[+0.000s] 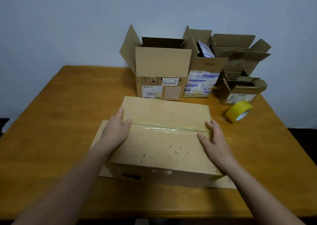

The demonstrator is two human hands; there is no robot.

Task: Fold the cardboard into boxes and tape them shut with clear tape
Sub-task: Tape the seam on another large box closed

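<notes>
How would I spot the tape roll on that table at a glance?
On the wooden table, look to the right side, just in front of the smallest open box. The tape roll lies there, tilted: the only round, yellow thing among brown cardboard.

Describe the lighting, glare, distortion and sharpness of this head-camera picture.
Head view: dim, even light, with a soft shadow on the table in front of the closed box; head view: glare streaks on the clear tape strip along its seam; head view: wide-angle bending curves the table's edges; head view: slightly soft, so the labels on the open box are unreadable.
</notes>
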